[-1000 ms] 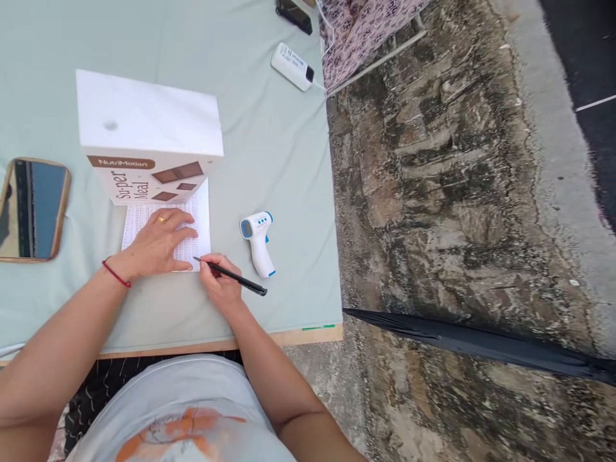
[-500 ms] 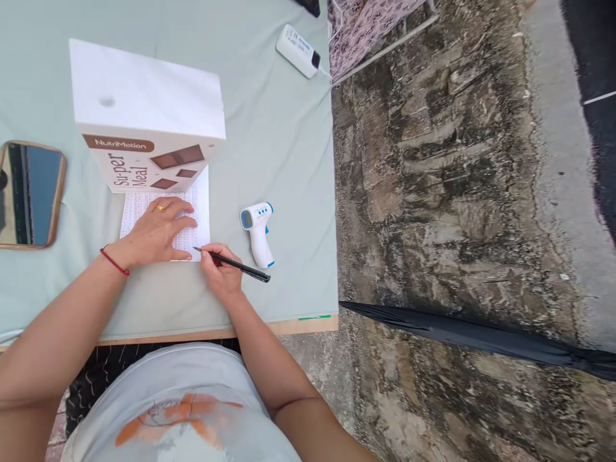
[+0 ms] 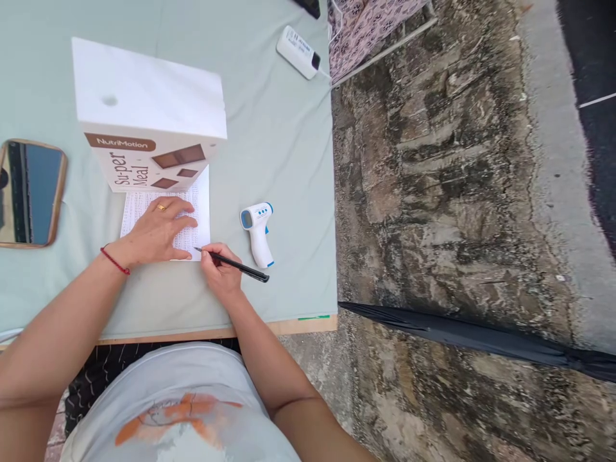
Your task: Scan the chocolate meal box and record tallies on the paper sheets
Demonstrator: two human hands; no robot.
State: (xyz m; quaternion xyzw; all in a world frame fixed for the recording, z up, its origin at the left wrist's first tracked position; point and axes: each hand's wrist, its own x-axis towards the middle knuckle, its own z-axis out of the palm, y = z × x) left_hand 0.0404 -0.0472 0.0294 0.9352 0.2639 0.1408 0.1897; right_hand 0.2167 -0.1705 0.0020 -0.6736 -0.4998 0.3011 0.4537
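Observation:
A sheet of paper [image 3: 202, 212] covered in small print or writing lies on the table, its far part hidden under or behind a white box [image 3: 149, 96] marked "NutriMotion Super Meal". My left hand [image 3: 161, 231] rests flat on the sheet with its fingers spread. Between the fingers of my right hand [image 3: 222, 273] is a black pen [image 3: 245, 268], its tip at the lower right of the paper. Just right of that hand lies a white and blue infrared thermometer [image 3: 260, 234].
A phone [image 3: 36, 192] in a brown case lies at the left. Toward the far right edge sits a white device [image 3: 296, 51] with a cable. The pale green tablecloth [image 3: 289, 160] ends above rough stone ground [image 3: 433, 192]. A dark strap [image 3: 433, 330] runs off to the right.
Almost nothing differs. The pen has shifted very slightly, and the whole view has moved a touch; my left hand stays in place on the paper.

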